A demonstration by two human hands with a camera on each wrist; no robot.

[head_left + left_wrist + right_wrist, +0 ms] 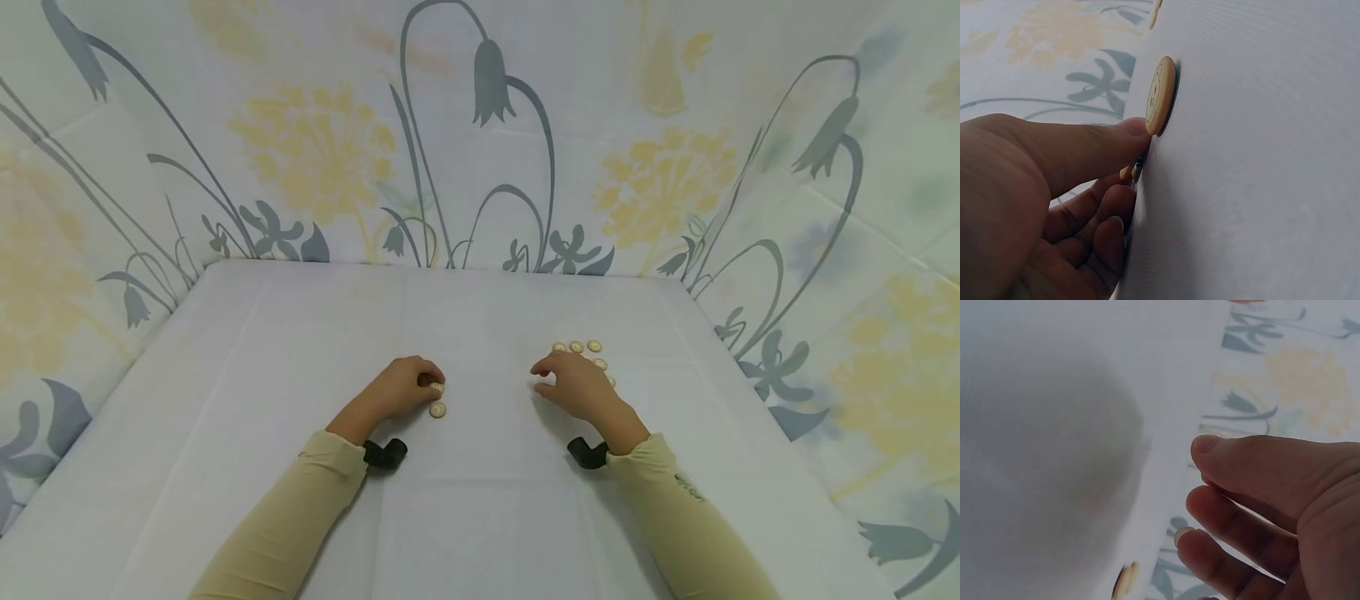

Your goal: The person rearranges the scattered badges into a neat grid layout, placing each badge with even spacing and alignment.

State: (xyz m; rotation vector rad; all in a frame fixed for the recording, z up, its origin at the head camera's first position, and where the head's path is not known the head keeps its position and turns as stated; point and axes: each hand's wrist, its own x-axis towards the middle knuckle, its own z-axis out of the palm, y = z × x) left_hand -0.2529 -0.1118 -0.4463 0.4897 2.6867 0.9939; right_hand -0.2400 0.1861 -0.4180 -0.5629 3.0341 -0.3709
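Observation:
My left hand [401,387] is low over the white cloth and pinches a small round tan disc [437,388] between thumb and fingers. Just in front of it, nearer to me, another disc [438,410] lies on the cloth. In the left wrist view that disc [1161,97] shows a drawn pattern on its pale face, and the thumb tip is right at its edge. The pinched disc [1126,172] is mostly hidden behind the thumb there. My right hand [577,387] hovers with loosely bent fingers, thumb apart from them, holding nothing.
Several more discs [576,347] lie just beyond and beside the right hand, some partly covered by it. The white cloth [480,517] spreads over the table, with floral-print fabric [480,167] behind and at both sides. Each wrist carries a black device [386,455].

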